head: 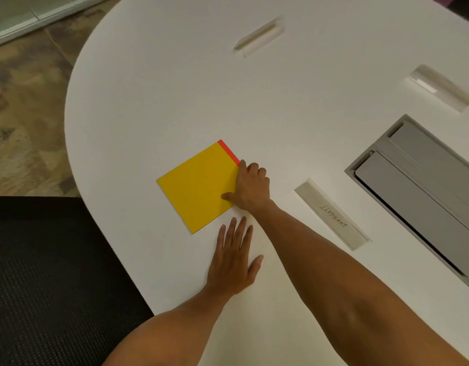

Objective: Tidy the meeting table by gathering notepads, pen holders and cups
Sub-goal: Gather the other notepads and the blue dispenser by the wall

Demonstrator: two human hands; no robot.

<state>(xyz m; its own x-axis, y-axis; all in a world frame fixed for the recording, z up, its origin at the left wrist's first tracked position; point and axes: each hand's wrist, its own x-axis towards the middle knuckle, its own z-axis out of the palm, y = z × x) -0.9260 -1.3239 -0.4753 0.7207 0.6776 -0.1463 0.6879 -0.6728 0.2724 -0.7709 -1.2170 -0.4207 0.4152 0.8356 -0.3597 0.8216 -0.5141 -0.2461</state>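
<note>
Left grip [232, 257] flat on white bench [148, 101], fingers straight, near round bench edge, holding nothing. Right grip [250, 186] further out, fingers curled over right edge of yellow notepad [196, 186], thumb on top. Bare bench beyond.

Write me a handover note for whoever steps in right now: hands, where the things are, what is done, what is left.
Right hand: gripping the red-bound edge of the yellow notepad, thumb on its cover, fingers curled over the edge.
Left hand: flat on the white table, just near of the notepad, holding nothing.
The notepad lies flat on the table, not lifted yet.
Three clear name holders stay on the table, one labelled ELEPHANT.
No cups or pen holders in view.
Done: nothing visibly gathered.
Left: pick up the notepad, then find the remaining items.
</note>
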